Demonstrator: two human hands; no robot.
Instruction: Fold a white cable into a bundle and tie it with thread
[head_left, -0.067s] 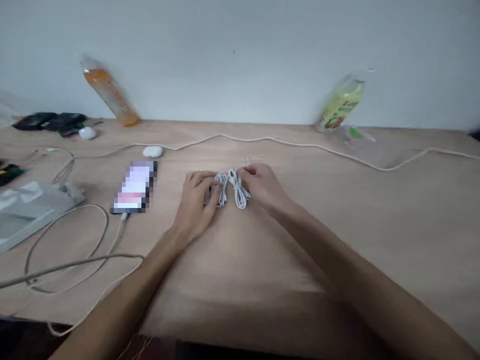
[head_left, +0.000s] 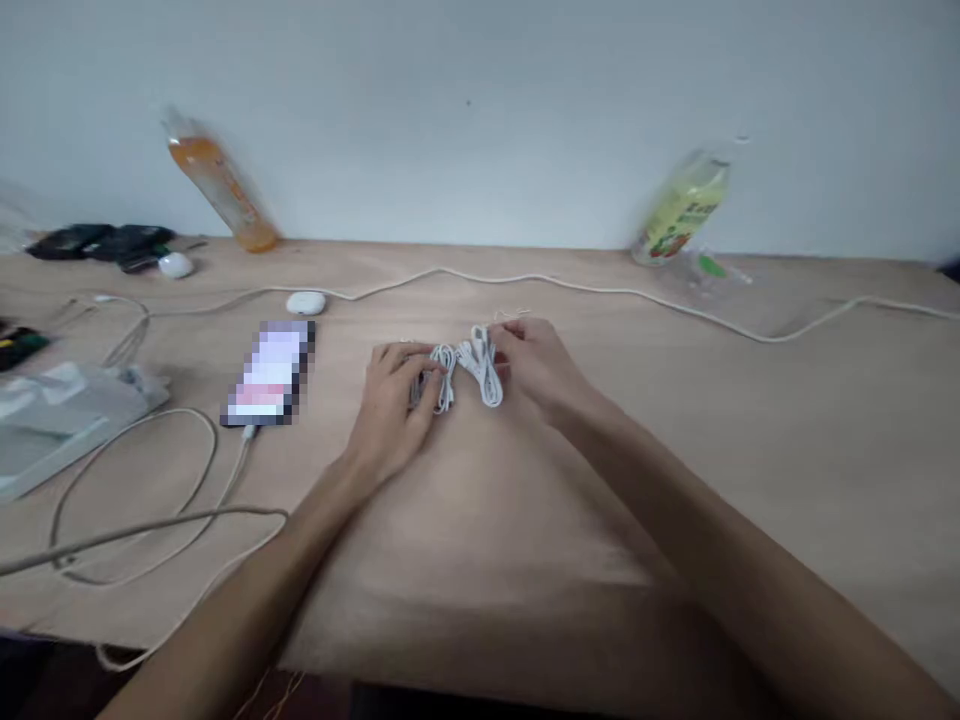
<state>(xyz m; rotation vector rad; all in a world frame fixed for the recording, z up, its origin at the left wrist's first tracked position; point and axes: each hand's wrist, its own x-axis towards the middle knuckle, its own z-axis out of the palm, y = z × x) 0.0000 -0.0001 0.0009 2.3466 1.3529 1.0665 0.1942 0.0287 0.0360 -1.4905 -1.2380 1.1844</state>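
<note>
Around the upper end of a coiled white cable, the thumb and fingers of my right hand are closed. The bundle's loops hang toward me, and its tied middle faces left. Just left of it, my left hand curls its fingers and thumb over another coiled white cable bundle on the table. More coils show between those fingers, so I cannot tell whether it is one bundle or more. The two hands are a short way apart. A thin loose strand lies just beyond my right hand.
A phone with a charging cable lies left, near a white earbud case. A long white cable crosses the back. An orange drink bottle and a green-labelled bottle stand by the wall. A white tray sits far left.
My right hand has shifted slightly right and away from me with its coiled cable, widening the gap to the other bundle. My left hand stays in place.
</note>
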